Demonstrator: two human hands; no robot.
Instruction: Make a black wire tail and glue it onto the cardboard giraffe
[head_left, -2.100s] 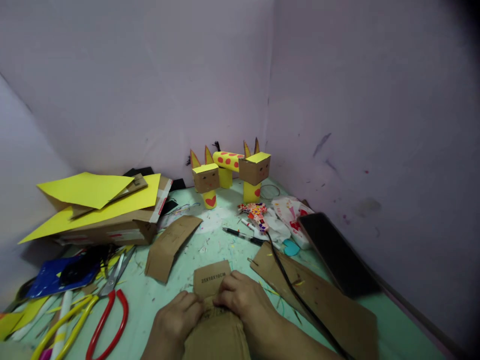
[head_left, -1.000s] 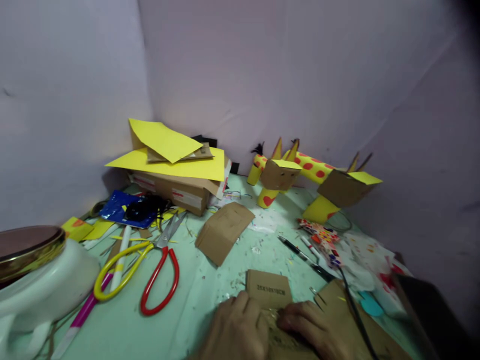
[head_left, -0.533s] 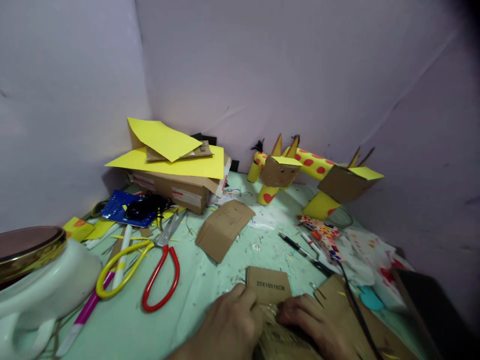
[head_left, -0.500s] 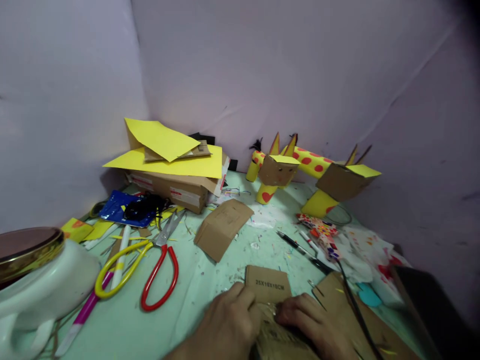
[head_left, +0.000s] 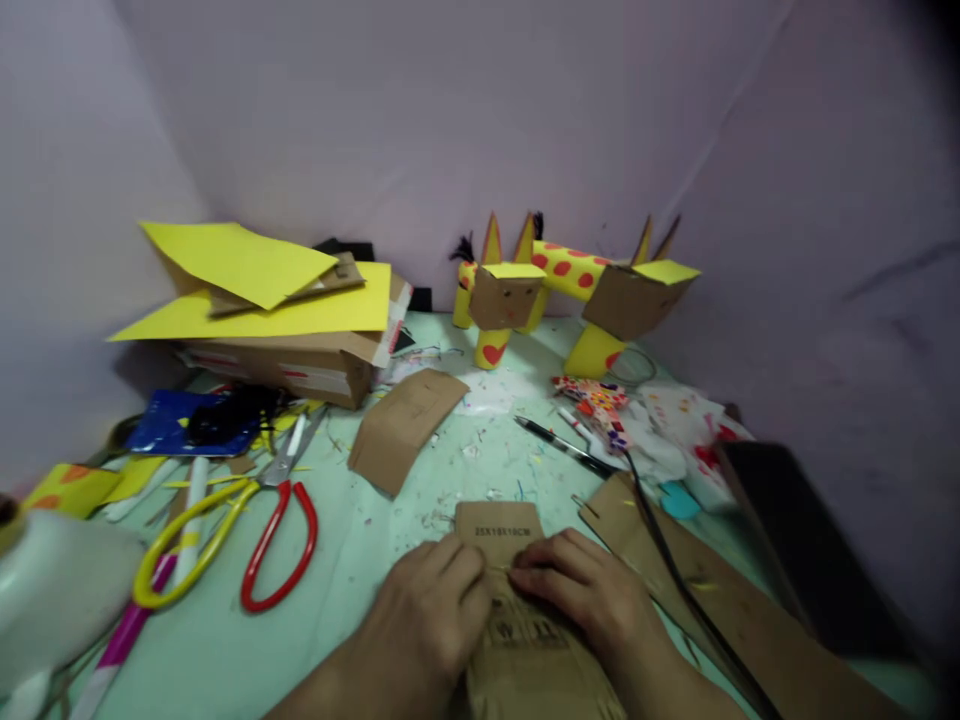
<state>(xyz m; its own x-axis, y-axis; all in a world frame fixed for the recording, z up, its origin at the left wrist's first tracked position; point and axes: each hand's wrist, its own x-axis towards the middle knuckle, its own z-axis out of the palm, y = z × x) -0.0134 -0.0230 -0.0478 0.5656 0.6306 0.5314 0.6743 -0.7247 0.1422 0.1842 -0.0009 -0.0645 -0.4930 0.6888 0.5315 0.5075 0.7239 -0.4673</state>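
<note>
A long strip of brown cardboard lies in front of me, printed "25X10X10CM" on its far flap and with symbols nearer to me. My left hand grips its left side, fingers curled over the edge. From the right, my right hand holds the other side, its fingertips pressed on the surface close to the fold. The undersides of both hands and the thumbs are largely hidden.
Scissors with yellow and red handles lie left, beside a white mug. Behind stand two spotted animal figures and a cardboard box under yellow sheets. A pen, cardboard pieces and a dark cable lie around.
The view has shifted to the right, so the scene slides left. The cardboard now shows its printed symbols between my hands; both hands keep hold of it.
</note>
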